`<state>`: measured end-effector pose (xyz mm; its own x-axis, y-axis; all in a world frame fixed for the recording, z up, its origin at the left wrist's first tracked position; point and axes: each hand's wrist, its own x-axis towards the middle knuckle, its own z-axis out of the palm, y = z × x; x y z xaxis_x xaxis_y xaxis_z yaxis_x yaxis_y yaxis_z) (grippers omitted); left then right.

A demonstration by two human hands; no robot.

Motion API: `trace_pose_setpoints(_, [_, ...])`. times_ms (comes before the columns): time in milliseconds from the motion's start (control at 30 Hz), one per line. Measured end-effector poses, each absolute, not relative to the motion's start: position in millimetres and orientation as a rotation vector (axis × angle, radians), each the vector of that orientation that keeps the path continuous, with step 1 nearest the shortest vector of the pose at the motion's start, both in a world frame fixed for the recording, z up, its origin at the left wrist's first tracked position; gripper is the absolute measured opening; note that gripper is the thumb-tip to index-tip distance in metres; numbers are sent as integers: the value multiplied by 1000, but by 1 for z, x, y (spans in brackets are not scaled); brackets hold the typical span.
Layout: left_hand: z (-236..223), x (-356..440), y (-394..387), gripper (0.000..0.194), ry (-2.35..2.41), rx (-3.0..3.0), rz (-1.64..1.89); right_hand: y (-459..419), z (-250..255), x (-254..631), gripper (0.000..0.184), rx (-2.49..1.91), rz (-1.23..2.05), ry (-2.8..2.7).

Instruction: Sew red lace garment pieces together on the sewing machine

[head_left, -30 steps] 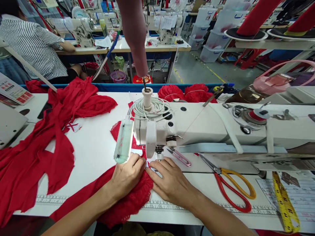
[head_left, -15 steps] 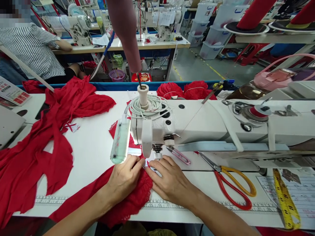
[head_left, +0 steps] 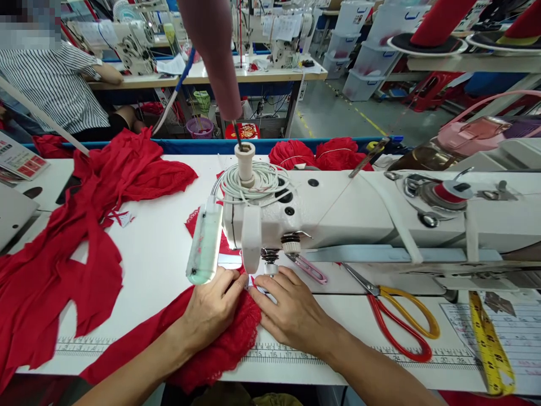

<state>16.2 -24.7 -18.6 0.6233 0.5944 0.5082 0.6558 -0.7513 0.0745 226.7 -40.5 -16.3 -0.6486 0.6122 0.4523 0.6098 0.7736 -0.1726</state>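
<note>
Red cloth (head_left: 243, 332) runs from table's front edge to under L hand (head_left: 213, 304), fingers curled, grip unclear. R hand (head_left: 291, 310) half-open, fingers bent, hold can't tell; scissors (head_left: 373, 291) to R. Sewing mach. (head_left: 346, 208) just beyond.

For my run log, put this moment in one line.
left hand: on red fabric; right hand: beside it, at sewing machine; scissors: lying on table
</note>
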Motion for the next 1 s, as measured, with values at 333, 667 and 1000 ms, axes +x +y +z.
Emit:
trace_pose_setpoints(333, [-19,16,-26,24,-1041,-2710,-727,-40,-7,230,30,-948,160,-2402])
trace_pose_setpoints(667, [-11,20,-47,33,-1157,-2675,-490,-29,-18,217,22,-1184,84,-2341])
trace_pose_setpoints(1000, [-15,-27,-59,40,-1052,-2946,-536,-42,-17,208,29,-1183,-34,-2383])
